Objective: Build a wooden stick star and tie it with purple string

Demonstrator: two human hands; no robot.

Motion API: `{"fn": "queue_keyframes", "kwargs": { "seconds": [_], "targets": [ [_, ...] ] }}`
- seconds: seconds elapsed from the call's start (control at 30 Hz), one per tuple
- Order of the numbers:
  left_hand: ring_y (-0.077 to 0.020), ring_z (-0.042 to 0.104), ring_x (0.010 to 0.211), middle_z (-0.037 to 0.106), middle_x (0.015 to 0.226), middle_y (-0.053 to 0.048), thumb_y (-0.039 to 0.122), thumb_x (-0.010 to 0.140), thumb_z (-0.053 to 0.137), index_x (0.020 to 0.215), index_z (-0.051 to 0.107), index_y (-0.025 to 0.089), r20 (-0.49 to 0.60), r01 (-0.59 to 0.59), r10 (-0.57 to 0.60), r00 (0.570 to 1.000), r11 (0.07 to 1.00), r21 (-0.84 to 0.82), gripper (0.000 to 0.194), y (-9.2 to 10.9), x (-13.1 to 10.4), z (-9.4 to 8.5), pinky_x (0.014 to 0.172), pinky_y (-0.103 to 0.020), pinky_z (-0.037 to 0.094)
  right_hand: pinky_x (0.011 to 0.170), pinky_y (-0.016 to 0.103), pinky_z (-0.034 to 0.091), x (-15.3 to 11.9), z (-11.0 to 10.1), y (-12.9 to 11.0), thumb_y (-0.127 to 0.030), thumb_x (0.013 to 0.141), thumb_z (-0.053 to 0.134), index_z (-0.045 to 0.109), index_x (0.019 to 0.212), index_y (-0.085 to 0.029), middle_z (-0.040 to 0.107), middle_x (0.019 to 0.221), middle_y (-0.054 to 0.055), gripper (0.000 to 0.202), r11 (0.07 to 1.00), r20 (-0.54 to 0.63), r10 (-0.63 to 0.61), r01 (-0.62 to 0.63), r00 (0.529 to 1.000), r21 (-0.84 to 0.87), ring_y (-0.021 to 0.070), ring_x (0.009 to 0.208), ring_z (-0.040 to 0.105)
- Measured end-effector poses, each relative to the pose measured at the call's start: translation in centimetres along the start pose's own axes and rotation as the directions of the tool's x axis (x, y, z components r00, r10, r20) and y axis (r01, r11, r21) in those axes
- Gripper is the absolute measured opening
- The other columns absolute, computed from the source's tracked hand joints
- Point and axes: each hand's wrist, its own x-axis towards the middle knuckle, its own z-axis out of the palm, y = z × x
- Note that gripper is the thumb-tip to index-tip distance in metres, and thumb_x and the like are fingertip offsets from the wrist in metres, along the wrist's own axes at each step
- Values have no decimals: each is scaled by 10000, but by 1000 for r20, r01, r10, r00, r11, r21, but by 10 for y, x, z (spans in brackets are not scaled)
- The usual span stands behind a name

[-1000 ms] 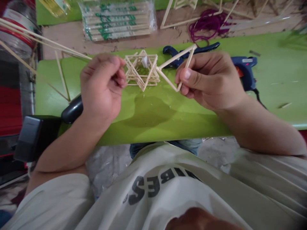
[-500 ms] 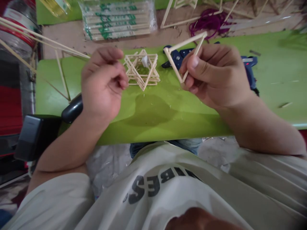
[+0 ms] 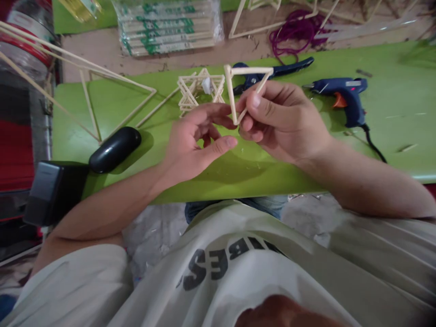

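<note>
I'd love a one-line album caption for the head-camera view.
Right hand pinches a stick triangle above a green surface, left hand open close by.

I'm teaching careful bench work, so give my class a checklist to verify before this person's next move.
1. Right hand gripping the stick triangle: ok.
2. Left hand free of tools: ok, thumb and fingers apart.
3. Glue gun clear of both hands: ok.
4. Glue gun cool: cannot tell, though its red light shows.
5. Blue hand tool fully visible: not ok, partly hidden behind the stick triangle.
</note>
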Motion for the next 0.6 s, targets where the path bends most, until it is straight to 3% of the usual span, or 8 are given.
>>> {"fn": "queue_keyframes", "kwargs": {
  "seconds": [0.07, 0.13, 0.27, 0.43, 0.53, 0.6],
  "targets": [
    [-155, 745, 795, 854, 1080, -45, 629, 941, 1008, 1397, 828, 316, -18, 2, -3, 1000, 999, -35, 582, -1, 2, 7, 621, -295, 543, 493, 208, 392, 1, 2, 6, -536, 881, 1095, 806, 758, -202, 701, 697, -4, 459, 1000, 6, 13, -13, 1000, -1, 70, 572, 544],
    [-113, 636, 652, 786, 891, -4, 661, 967, 972, 1208, 862, 289, -64, 5, -6, 998, 1000, -19, 457, 1, 5, 11, 550, -277, 478, 497, 210, 384, 0, 2, 10, -557, 864, 1103, 802, 734, -200, 706, 700, 1, 485, 1000, 3, 30, -30, 1000, -7, 69, 580, 543],
    [-105, 590, 645, 742, 811, 8, 643, 987, 956, 915, 844, 259, -110, -57, 62, 992, 997, 44, 406, 14, 5, 8, 578, -290, 478, 497, 233, 371, 0, 0, 13, -543, 785, 1152, 858, 790, -214, 716, 716, -8, 441, 997, -4, 75, -76, 997, -12, 84, 602, 546],
    [-133, 686, 703, 782, 810, 9, 561, 1042, 929, 950, 901, 289, -93, -84, 93, 991, 992, 95, 288, 21, -1, 2, 677, -326, 585, 562, 253, 415, 3, -10, 13, -429, 889, 1087, 867, 850, -221, 797, 885, 9, 305, 998, -74, 40, -36, 996, 60, 81, 654, 543],
    [-120, 688, 715, 799, 840, 15, 523, 1080, 901, 973, 892, 299, -184, -170, 179, 966, 983, 67, 248, 17, 2, -6, 692, -334, 582, 562, 268, 405, 5, -17, 5, -366, 869, 1073, 877, 877, -231, 757, 875, 8, 238, 998, -134, -19, 27, 991, 65, 102, 687, 477],
    [-112, 690, 741, 785, 834, 14, 588, 1089, 875, 970, 859, 285, -232, -217, 211, 949, 976, 0, 326, 16, 7, -17, 683, -333, 559, 575, 265, 401, 7, -21, -3, -344, 894, 1057, 881, 908, -221, 700, 850, -4, 215, 995, -144, -48, 59, 988, 78, 96, 676, 416]
  ]
}}
